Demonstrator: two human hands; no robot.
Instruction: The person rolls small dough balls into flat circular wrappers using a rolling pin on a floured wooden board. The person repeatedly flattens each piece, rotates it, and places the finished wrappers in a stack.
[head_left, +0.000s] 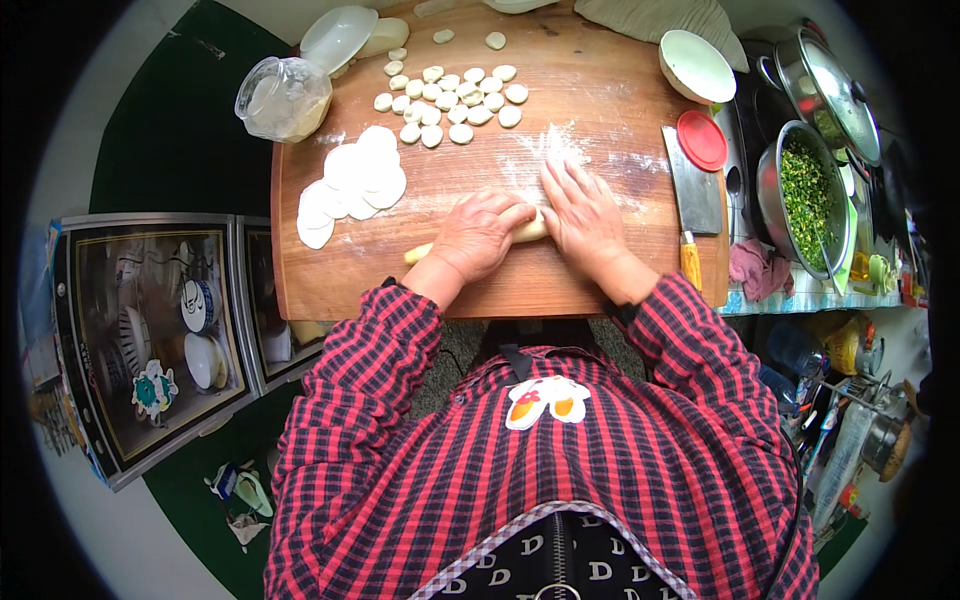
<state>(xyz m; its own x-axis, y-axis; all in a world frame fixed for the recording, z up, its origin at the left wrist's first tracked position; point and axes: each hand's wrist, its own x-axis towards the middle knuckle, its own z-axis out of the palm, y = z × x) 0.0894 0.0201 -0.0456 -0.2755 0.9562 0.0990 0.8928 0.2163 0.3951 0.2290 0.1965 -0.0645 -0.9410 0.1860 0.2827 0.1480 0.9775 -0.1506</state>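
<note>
My left hand (478, 231) is curled over a wooden rolling pin (418, 253), whose pale end sticks out at the left. My right hand (585, 217) lies with fingers spread on the floured wooden board (337, 292), its thumb beside the light-coloured piece (531, 227) between the hands. Whether that piece is dough or part of the pin, I cannot tell. Thin round dough wrappers (365, 169) overlap in a pile to the left. Beyond them sit many small flattened dough pieces (447, 100). Loose flour (556, 144) covers the board past my right fingers.
A cleaver (694, 184) and a red lid (702, 140) lie at the board's right, with a white bowl (697, 67) behind. Farther right is a metal bowl of chopped green filling (808, 202) near a lidded pot (840, 97). A clear plastic tub (285, 100) stands at the upper left.
</note>
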